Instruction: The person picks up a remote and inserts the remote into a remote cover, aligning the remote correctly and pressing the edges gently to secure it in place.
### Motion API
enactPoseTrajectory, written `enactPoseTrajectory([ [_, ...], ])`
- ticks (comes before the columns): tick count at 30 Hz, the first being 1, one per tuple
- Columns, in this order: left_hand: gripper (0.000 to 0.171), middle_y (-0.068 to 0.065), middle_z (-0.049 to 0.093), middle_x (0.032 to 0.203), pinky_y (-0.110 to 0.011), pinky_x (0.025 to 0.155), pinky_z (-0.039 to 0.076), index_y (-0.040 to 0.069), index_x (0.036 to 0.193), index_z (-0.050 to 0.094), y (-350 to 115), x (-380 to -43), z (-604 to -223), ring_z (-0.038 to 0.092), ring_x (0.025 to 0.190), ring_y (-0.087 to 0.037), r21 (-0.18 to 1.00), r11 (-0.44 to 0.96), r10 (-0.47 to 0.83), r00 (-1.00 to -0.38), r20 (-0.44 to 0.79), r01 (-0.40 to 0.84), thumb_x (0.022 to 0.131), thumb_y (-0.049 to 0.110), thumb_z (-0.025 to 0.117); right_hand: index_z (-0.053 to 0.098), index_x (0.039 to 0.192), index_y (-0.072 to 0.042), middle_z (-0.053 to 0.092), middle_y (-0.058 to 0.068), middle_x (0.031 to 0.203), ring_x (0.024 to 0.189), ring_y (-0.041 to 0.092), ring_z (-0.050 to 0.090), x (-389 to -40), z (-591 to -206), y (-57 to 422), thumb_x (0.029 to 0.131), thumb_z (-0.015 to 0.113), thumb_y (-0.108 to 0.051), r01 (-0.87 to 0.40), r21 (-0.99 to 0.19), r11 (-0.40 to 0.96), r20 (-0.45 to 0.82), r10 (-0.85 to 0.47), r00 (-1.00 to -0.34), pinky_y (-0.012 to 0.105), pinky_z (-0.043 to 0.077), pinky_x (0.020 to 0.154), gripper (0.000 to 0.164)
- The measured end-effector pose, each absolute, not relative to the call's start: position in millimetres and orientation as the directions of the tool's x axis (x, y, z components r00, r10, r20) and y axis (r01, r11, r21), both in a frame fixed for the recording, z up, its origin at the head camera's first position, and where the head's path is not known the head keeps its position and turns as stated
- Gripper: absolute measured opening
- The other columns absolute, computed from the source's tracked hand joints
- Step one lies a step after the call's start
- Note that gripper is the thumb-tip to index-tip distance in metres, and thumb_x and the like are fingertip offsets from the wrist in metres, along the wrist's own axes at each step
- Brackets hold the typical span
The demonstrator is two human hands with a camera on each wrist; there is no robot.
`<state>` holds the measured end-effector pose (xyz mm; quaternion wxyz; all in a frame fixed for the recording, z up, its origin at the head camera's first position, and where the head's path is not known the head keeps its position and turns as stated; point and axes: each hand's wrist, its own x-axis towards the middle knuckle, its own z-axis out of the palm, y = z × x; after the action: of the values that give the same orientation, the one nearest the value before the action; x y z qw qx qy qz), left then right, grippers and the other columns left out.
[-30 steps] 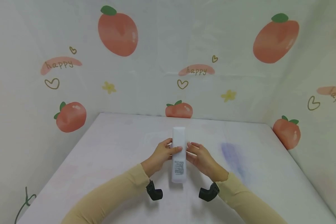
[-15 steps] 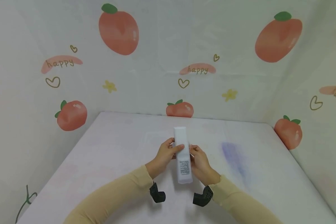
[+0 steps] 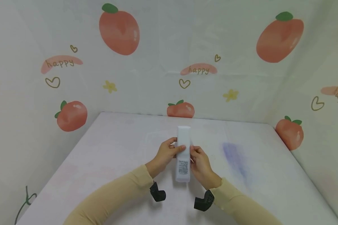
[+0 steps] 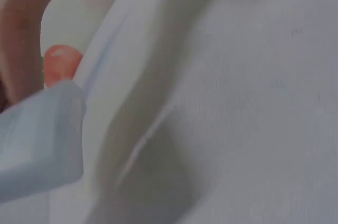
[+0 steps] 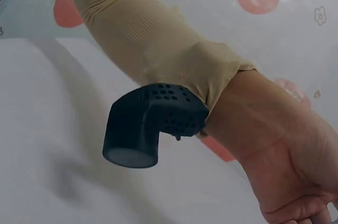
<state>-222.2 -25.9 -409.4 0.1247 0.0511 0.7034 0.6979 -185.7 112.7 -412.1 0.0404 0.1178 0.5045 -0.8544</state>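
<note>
A long white box-like container [image 3: 183, 140] with rounded corners and small dark print near its lower end stands lengthwise in front of me. My left hand [image 3: 164, 154] grips it from the left, thumb across the front face and the other fingers at the side and behind. On the opposite side my right hand [image 3: 202, 167] has its thumb and curled fingers at the right edge, pinching it about halfway up. One end of the container [image 4: 47, 139] shows large in the left wrist view, with part of the right hand [image 4: 21, 49] behind it. The right wrist view catches the left hand [image 5: 290, 171].
A pale cloth-covered table [image 3: 115, 134] spreads under both hands, with a printed backdrop [image 3: 157, 47] of fruit and lettering round it. Black wrist cameras [image 3: 157, 192] hang below both cuffs. A dark green looped line [image 3: 26, 200] shows at the left edge.
The container has shifted slightly right, tilting for a moment and straightening again. My right hand has come in from loosely spread fingers to pinch its right edge; the left hand keeps its grip.
</note>
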Motion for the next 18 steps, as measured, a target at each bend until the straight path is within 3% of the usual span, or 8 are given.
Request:
enactPoseTrajectory([
  [7, 0.043, -0.020, 0.071, 0.098, -0.035, 0.074, 0.059, 0.000, 0.129, 0.055, -31.8, -227.0, -401.9, 0.067, 0.079, -0.014, 0.987, 0.133, 0.340, -0.932, -0.127, -0.086, 0.092, 0.016, 0.067, 0.052, 0.087, -0.005, 0.054, -0.001, 0.089, 0.081, 0.009, 0.052, -193.9, -413.3, 112.6, 0.102, 0.048, -0.013, 0.150, -0.898, -0.413, -0.230, 0.151, -0.961, 0.020, 0.047, 0.073, 0.017],
  [12, 0.044, -0.016, 0.070, 0.098, -0.036, 0.077, 0.059, 0.001, 0.129, 0.056, -34.4, -229.5, -396.1, 0.067, 0.078, -0.016, 0.973, 0.179, 0.347, -0.916, -0.200, -0.145, 0.091, 0.018, 0.069, 0.055, 0.092, 0.000, 0.055, 0.001, 0.086, 0.078, 0.009, 0.054, -204.8, -410.8, 114.1, 0.102, 0.048, -0.010, 0.146, -0.905, -0.400, -0.219, 0.144, -0.965, 0.019, 0.049, 0.072, 0.016],
  [18, 0.045, -0.012, 0.069, 0.095, -0.033, 0.073, 0.058, 0.003, 0.128, 0.058, -38.4, -226.0, -390.4, 0.065, 0.072, -0.014, 0.954, 0.236, 0.343, -0.903, -0.261, -0.186, 0.089, 0.019, 0.071, 0.059, 0.091, 0.000, 0.055, 0.002, 0.089, 0.080, 0.010, 0.053, -206.4, -403.6, 114.7, 0.099, 0.047, -0.001, 0.239, -0.871, -0.429, -0.299, 0.076, -0.951, 0.019, 0.049, 0.072, 0.014],
])
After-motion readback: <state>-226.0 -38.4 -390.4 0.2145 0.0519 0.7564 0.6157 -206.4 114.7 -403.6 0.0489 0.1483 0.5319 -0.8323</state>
